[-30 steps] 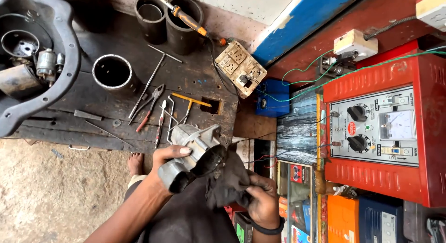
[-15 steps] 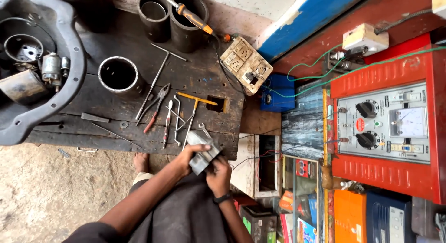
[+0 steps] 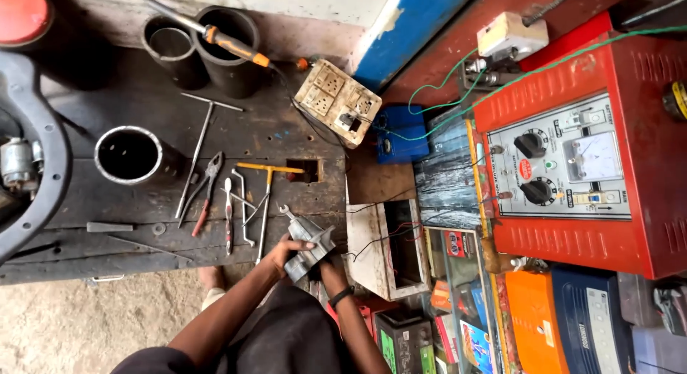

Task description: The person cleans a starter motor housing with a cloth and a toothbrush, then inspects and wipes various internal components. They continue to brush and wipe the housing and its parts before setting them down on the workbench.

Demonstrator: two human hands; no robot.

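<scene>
A grey metal housing (image 3: 309, 247), no longer wrapped in dark cloth, is clasped by the left hand (image 3: 283, 251) and right hand (image 3: 325, 263), the grip brought down to the counter (image 3: 286, 138) edge beside the pliers (image 3: 204, 192).

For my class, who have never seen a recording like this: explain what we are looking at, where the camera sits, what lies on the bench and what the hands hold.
The single picture comes from a camera worn on a person's head, looking down at their own two bare hands; there is no machine arm. The left hand and right hand together grip a grey metal part at the edge of a dark wooden workbench. On the bench lie pliers, a yellow-handled T-wrench, a thin T-bar tool and an open metal cylinder. Farther back sit a screwdriver and a socket board. To the right stands a red box with dials and a meter.
</scene>
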